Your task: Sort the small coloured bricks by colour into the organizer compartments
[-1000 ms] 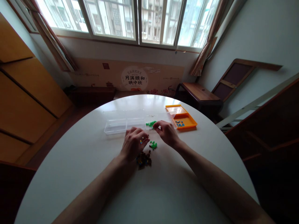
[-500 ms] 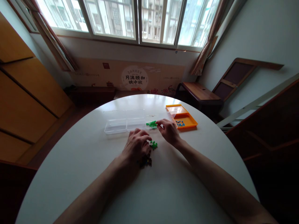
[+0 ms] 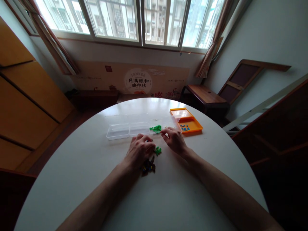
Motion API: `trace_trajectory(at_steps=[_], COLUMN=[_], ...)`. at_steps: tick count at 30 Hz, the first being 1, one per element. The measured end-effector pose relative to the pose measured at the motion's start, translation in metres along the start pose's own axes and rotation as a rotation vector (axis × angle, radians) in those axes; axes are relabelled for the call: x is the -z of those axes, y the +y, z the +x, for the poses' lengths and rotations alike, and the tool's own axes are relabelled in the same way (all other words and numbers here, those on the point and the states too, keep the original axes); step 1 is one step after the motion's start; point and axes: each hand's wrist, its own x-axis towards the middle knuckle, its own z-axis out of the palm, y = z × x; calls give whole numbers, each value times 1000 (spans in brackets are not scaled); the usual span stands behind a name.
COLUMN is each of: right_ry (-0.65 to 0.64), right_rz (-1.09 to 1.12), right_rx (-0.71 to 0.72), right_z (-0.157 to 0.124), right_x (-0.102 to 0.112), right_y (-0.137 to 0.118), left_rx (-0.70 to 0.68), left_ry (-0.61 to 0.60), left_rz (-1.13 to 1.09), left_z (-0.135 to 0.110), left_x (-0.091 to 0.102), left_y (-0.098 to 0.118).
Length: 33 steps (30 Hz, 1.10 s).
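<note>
- While sorting goes on, the left hand [image 3: 139, 150] rests curled on the mixed beads [image 3: 148, 166] before the clear box [image 3: 117, 130]; grip unclear.
- Near that box's green beads [image 3: 156, 128], the right hand [image 3: 174, 140] pinches narrowly; contents unclear.
- Next likely needs a fine pinch.

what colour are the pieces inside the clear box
Green pieces in the clear box, seen in the head view.

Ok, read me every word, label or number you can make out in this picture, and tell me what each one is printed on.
"月滿頤和 映中秋": dark characters in the pale round emblem on the long tan cardboard panel leaning under the window.
Small arched line above those characters: too blurred to read.
Small red square stamp and fine print strips on the same panel: too small to read.
Clear plastic compartment box, orange plastic tray, round white table: no text visible.
</note>
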Motion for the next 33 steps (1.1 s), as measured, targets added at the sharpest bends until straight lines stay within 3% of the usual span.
trace_trajectory(at_steps=[8, 14, 19, 26, 33], right_ry=[-46, -180, -210, -155, -70], right_rz=[93, 358, 479, 458, 262], right_rx=[5, -8, -32, -43, 67], right_z=[-6, -6, -4, -4, -1], right_x=[3, 1, -1, -4, -6], right_y=[-10, -19, -24, -25, -20], left_rx=[20, 50, -29, -40, 9], left_ry=[28, 190, 299, 342, 335], left_rz=[-34, -35, -10, 3, 12], left_z=[1, 0, -1, -2, -2], left_x=[2, 7, 10, 10, 7], left_y=[2, 5, 4, 1, -1])
